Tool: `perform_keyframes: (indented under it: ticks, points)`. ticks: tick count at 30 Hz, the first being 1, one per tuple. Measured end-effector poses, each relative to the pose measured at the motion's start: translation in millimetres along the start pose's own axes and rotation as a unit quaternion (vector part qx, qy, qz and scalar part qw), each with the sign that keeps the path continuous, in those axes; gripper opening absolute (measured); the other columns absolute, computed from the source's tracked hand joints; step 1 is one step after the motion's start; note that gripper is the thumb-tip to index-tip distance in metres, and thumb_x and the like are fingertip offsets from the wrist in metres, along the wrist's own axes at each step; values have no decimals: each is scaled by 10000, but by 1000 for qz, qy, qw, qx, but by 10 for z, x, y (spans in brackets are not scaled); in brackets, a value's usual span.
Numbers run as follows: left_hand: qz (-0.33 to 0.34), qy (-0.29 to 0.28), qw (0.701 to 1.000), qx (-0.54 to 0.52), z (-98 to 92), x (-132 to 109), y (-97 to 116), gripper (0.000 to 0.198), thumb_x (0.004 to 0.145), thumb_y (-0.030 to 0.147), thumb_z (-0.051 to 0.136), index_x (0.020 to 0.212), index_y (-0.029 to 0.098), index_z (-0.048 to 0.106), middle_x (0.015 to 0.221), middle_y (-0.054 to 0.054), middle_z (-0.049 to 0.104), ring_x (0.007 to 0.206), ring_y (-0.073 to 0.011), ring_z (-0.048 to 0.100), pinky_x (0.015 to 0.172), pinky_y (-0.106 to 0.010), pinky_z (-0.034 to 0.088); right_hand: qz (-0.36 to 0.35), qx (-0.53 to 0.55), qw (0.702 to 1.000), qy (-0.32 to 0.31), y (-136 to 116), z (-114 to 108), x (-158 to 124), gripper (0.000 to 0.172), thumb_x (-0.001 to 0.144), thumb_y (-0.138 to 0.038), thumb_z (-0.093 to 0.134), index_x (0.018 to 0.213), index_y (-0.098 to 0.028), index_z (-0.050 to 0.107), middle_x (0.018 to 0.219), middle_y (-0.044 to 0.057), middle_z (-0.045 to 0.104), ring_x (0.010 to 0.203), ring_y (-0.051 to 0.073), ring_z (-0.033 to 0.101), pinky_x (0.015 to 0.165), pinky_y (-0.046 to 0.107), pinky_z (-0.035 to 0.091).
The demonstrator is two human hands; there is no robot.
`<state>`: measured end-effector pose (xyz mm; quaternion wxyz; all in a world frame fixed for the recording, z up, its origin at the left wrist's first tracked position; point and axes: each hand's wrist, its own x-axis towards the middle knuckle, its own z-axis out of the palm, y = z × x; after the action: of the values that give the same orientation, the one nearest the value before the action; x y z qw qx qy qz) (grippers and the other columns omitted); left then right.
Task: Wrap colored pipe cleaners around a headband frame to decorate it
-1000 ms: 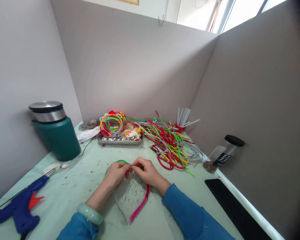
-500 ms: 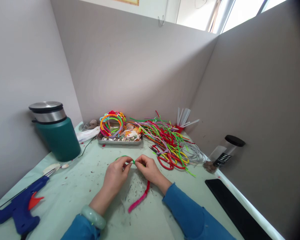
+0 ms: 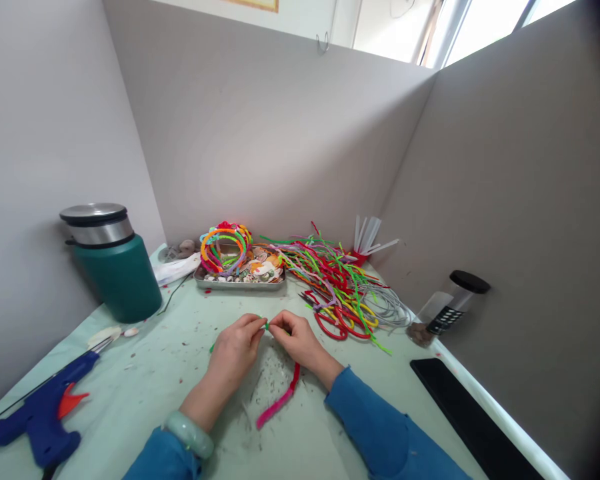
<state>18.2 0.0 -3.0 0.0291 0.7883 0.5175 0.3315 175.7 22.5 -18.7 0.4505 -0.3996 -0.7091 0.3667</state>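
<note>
My left hand [image 3: 235,349] and my right hand [image 3: 299,339] meet fingertip to fingertip over the middle of the table. Both pinch a green pipe cleaner [image 3: 267,326], of which only a short bit shows between the fingers. Another bit of green peeks out left of my left hand. From under my right hand a red and pink pipe cleaner [image 3: 276,409] runs down toward me; whether it is joined to the green one is hidden. Red-handled scissors [image 3: 329,331] lie beyond my right hand, partly under a heap of coloured pipe cleaners [image 3: 325,263].
At the back, a metal tray [image 3: 243,285] holds shells and colourful rings [image 3: 226,233]. A green flask [image 3: 115,273] and a blue glue gun [image 3: 45,417] are on the left. To the right are a black-lidded jar [image 3: 453,310], a black flat bar [image 3: 467,407] and white glue sticks [image 3: 370,233].
My left hand has turned slightly, its fingers closing nearer the right fingertips. The green strand that arched above it now shows at its left side. My right hand stays almost still.
</note>
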Motion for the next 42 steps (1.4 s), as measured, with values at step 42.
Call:
perform_keyframes:
  ticks: [42]
  points:
    - [-240, -173, 895, -334, -58, 45, 68, 97, 641, 227, 481, 703, 161, 514, 442, 88, 389, 393, -59, 330, 408, -175, 255, -37, 8, 998, -40, -160, -29, -41, 120, 798, -227, 490, 827, -168, 590, 690, -2, 552, 639, 112, 487, 587, 214, 387]
